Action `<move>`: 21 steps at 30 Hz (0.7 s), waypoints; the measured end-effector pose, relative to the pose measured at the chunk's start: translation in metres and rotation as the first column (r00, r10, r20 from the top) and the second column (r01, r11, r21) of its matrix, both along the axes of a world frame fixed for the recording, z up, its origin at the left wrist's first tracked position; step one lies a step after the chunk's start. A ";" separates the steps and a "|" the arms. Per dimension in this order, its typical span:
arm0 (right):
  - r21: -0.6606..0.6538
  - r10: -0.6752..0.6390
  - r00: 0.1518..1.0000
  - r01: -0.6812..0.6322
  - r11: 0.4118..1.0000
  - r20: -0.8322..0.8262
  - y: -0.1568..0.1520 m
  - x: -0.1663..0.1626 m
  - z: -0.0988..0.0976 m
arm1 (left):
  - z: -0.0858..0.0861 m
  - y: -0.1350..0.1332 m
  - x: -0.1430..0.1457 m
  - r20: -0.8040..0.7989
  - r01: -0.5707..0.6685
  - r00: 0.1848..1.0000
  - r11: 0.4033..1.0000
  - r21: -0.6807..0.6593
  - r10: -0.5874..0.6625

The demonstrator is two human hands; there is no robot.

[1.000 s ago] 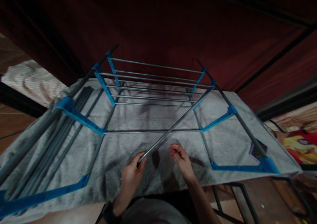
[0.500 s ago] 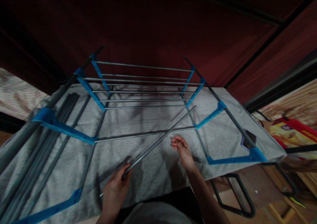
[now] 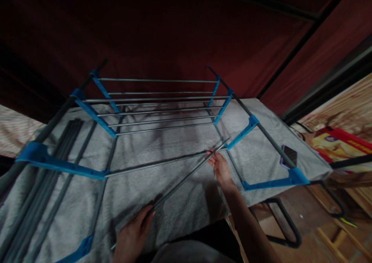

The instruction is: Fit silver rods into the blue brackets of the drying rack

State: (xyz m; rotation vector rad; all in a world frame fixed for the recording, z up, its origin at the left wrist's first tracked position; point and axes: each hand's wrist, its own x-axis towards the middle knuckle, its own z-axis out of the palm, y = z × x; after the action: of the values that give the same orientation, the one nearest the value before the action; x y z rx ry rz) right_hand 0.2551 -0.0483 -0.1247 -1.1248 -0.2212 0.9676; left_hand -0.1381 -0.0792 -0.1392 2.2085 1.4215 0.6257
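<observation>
A drying-rack frame with blue plastic brackets and thin grey rails lies on a grey towel. My left hand is closed around the near end of a loose grey metal rod, which slants up and right across the towel. My right hand reaches forward, fingers curled around the rod's far part close to a fitted cross rail. The rod's far tip sits just short of a blue bracket on the right side.
Several loose grey rods lie bundled on the towel's left. A phone rests by the right frame bar. A dark red fabric wall stands behind. A black metal leg and wooden floor are at lower right.
My left hand drew the rod's near end down and left. My right hand moved forward from open air and closed on the rod's far part. The view shifted left.
</observation>
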 end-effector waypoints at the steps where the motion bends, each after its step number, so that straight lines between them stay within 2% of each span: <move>1: 0.005 -0.009 1.000 0.009 1.000 0.004 0.001 0.001 0.000 | -0.001 0.000 -0.002 -0.007 0.019 1.000 1.000 -0.005 -0.019; 7: 0.017 -0.079 0.996 0.079 0.997 0.031 0.007 0.009 0.002 | -0.011 -0.003 -0.018 -0.052 0.040 0.998 0.998 -0.049 -0.043; 15: 0.003 -0.116 0.989 0.116 0.993 0.095 0.009 0.021 0.009 | -0.018 -0.004 -0.029 0.015 0.069 0.997 0.997 -0.017 -0.069; 18: -0.002 -0.100 0.989 0.101 0.995 0.105 0.009 0.022 0.010 | -0.015 -0.010 -0.026 0.034 0.016 0.999 1.000 0.013 -0.016; 21: -0.001 -0.098 0.988 0.099 0.995 0.118 0.010 0.022 0.010 | -0.008 -0.020 -0.017 0.039 -0.071 0.997 0.997 -0.012 0.071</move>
State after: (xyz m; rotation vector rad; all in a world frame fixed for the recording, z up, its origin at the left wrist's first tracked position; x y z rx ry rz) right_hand 0.2767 -0.0379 -0.1143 -1.1894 -0.2556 0.8161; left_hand -0.1555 -0.0991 -0.1473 2.1336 1.4856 0.6806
